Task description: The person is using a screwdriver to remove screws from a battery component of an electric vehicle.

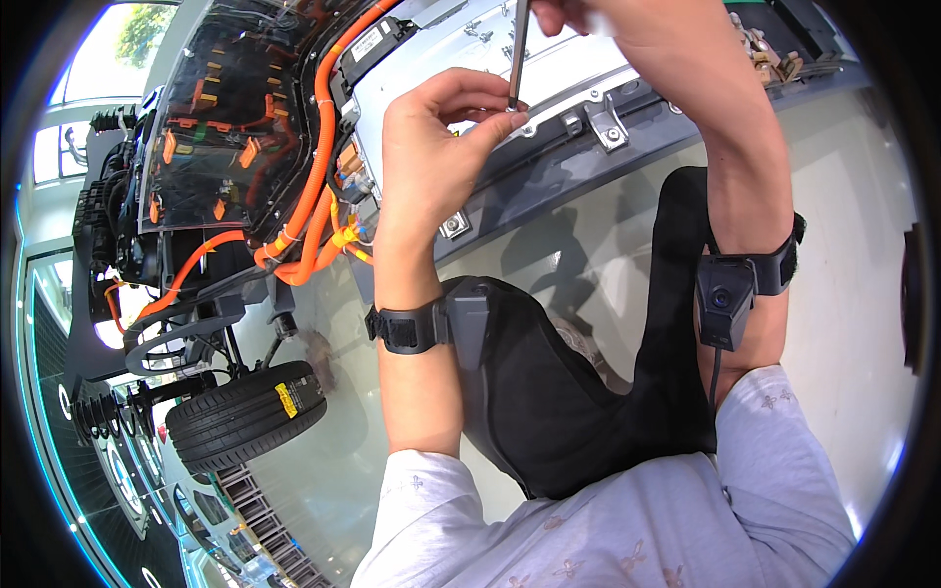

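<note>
Two fingertips of the left hand (pixel 426 147) pinched a screw (pixel 512 109) beneath the screwdriver (pixel 518 54), at the metal case (pixel 578 64) edge; the right hand (pixel 598 18) grip was cropped. Tilting the screwdriver could have dropped the screw.

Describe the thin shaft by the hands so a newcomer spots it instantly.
Find the large silver-white panel at the top of the view. The left hand reaches over it from below, and the thin shaft runs from the picture's upper edge down to that hand's fingers. It is straight, slim and dark, unlike the thick, curving orange cables farther left.
</note>
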Tool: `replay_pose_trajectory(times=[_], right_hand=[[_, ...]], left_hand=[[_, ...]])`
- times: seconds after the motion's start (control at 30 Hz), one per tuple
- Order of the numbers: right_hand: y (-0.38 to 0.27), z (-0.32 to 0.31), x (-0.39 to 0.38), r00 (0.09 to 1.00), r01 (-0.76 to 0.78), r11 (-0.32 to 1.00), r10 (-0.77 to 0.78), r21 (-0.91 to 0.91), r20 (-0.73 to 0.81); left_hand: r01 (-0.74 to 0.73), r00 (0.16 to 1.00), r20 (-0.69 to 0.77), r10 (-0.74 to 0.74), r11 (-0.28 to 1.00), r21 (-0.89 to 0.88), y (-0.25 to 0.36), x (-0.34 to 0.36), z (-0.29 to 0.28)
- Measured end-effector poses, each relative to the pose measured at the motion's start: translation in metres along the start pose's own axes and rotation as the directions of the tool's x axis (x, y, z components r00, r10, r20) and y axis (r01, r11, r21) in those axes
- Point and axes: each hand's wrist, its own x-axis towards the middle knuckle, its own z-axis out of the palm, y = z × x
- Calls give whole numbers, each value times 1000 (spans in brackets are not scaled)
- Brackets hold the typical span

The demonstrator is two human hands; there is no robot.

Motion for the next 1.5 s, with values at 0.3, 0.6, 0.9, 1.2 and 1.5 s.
replay_pose_trajectory(times=[0.3,0.6,0.9,1.2,1.5], right_hand=[[14,17,4,990,-123,992,123,6,67],[19,23,-5,996,-78,994,81,-74,38],[15,17,-2,971,-169,982,150,90,187],[11,11,-4,973,-156,986,141,66,184],[31,14,2,988,-110,990,120,-92,99]], left_hand=[[9,1000,26,-12,993,117,-20,7,14],[41,999,-17,-38,960,277,-10,5,20],[4,998,-53,17,930,368,-10,4,19],[2,1000,-18,5,929,370,-9,5,18],[-51,999,11,50,948,315,-10,4,15]])
